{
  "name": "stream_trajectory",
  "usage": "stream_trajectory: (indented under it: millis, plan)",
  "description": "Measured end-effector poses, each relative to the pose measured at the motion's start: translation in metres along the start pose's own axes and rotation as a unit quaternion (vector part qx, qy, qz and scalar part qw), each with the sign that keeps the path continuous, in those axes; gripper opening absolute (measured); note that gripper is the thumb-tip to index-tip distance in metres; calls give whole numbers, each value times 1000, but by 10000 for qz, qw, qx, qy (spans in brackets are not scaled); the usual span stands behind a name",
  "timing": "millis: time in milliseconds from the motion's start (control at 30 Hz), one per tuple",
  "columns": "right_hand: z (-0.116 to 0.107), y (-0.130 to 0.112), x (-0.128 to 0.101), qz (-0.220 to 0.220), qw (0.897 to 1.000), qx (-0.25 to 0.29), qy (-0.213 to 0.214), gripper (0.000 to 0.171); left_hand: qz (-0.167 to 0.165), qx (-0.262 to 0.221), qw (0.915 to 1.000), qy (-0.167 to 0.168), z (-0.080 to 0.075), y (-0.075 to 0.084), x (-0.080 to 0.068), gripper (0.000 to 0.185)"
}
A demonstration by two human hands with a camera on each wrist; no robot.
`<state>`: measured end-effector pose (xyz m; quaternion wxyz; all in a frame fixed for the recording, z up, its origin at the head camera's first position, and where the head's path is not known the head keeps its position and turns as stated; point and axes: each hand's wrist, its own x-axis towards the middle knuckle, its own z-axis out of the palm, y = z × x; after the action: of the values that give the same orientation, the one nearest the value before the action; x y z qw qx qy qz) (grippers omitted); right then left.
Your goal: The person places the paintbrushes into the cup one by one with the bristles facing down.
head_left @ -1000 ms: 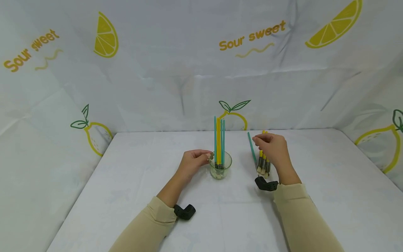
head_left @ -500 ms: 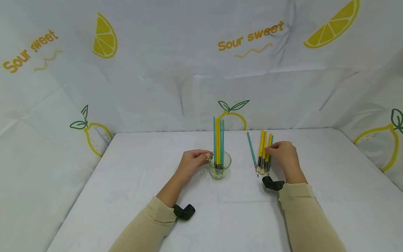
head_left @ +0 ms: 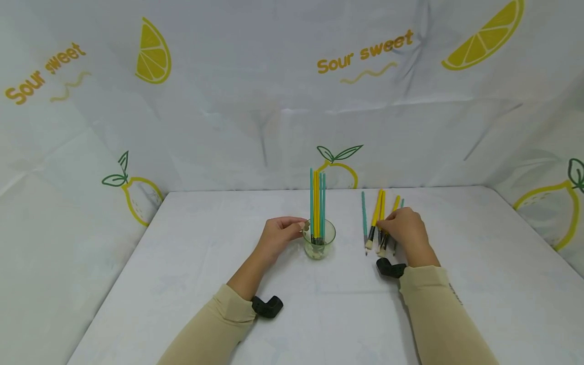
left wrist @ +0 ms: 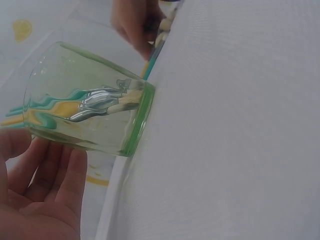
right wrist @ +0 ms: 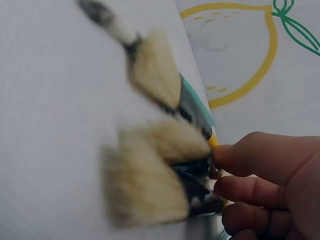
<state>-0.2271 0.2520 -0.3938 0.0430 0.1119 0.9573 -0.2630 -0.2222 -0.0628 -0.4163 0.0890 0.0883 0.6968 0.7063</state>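
My left hand (head_left: 284, 233) pinches the rim of a clear greenish glass (head_left: 318, 255), which stands upright on the table. Inside it several paintbrushes (head_left: 317, 203) with teal and yellow handles lean bristles down, as the left wrist view also shows. To the right of the glass, my right hand (head_left: 407, 230) grips a yellow-handled paintbrush (head_left: 396, 203) among a loose row of brushes. In the right wrist view, thumb and fingers close near the dark ferrules behind wide pale bristles (right wrist: 150, 190). The hand partly hides the handles there.
A thin teal paintbrush (head_left: 364, 218) lies at the left of the row, beside yellow flat brushes (head_left: 375, 215). The white-covered table (head_left: 319, 314) meets a white lemon-print cloth backdrop (head_left: 237, 126) at its far edge.
My right hand has moved from above the brushes down onto them, and the row has spread slightly apart. The left hand and the glass stay in place.
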Motion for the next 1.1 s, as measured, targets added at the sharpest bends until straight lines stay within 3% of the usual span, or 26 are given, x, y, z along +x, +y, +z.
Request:
stream_trajectory:
  millis: [367,800,1100]
  plan:
    - [8,-3,2,99,9998,-160,-14,37,51,31,10000,-35,0,-1,1,25]
    - [6,1,1,131,9994,291,139,32,-1,64,10000,-7,0,-1,1,25]
    - [1,0,1,80,9964,800,283,47,-23,36,10000,-15,0,-1,1,27]
